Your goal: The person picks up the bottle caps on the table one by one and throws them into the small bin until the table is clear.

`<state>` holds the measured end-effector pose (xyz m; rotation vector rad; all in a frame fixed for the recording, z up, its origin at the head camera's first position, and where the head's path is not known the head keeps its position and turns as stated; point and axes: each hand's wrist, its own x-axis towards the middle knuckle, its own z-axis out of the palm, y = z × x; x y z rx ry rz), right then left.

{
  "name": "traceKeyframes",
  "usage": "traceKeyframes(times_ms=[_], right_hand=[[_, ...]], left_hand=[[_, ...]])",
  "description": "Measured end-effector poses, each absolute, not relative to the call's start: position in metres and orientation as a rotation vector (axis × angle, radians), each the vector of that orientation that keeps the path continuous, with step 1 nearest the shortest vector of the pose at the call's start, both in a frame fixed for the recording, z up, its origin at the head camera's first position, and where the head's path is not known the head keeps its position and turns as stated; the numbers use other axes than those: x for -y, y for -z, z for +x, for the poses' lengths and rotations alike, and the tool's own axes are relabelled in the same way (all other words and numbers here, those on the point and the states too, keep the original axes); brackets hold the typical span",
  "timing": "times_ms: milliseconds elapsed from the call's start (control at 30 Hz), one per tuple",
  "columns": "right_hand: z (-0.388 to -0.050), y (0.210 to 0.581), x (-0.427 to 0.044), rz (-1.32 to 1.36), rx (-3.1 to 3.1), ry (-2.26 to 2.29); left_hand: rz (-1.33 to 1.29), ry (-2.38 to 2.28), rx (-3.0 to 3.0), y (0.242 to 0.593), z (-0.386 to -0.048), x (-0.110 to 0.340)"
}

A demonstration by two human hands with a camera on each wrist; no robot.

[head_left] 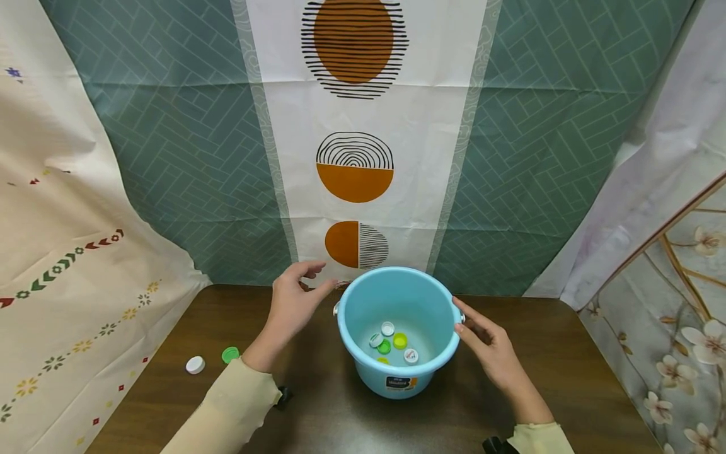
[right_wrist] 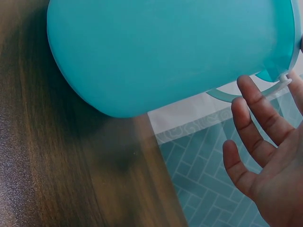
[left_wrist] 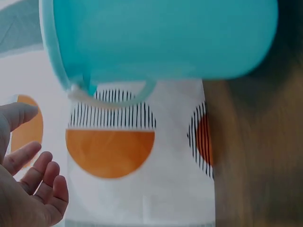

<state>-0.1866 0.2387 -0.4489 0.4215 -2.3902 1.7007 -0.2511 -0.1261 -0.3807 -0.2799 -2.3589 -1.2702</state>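
Note:
A light blue bucket (head_left: 395, 378) stands upright on the dark wooden table, with its handle (left_wrist: 113, 101) hanging down on the far side. Inside lie several bottle caps, among them a green cap (head_left: 384, 346), a yellow cap (head_left: 399, 341) and a white cap (head_left: 411, 356). Just left of the rim, apart from it, my left hand (head_left: 296, 302) is raised with loosely bent fingers and holds nothing. My right hand (head_left: 492, 350) touches the right side of the rim with thumb and index finger; its other fingers (right_wrist: 258, 109) are spread loosely beside the bucket wall.
To the left on the table (head_left: 544, 366) lie a white cap (head_left: 195, 364) and a green cap (head_left: 230, 354), close to my left forearm. A patterned cloth (head_left: 357, 120) hangs behind the table's far edge. Pale printed cloths flank both sides.

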Motion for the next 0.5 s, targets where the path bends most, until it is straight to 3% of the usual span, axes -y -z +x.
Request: traceKeyframes(times_ms=[500], right_hand=[[-0.187,0.449,-0.238,0.424,2.393,-1.705]], left_hand=[[-0.026,1.158,2.42,0.399,-0.236,0.202]])
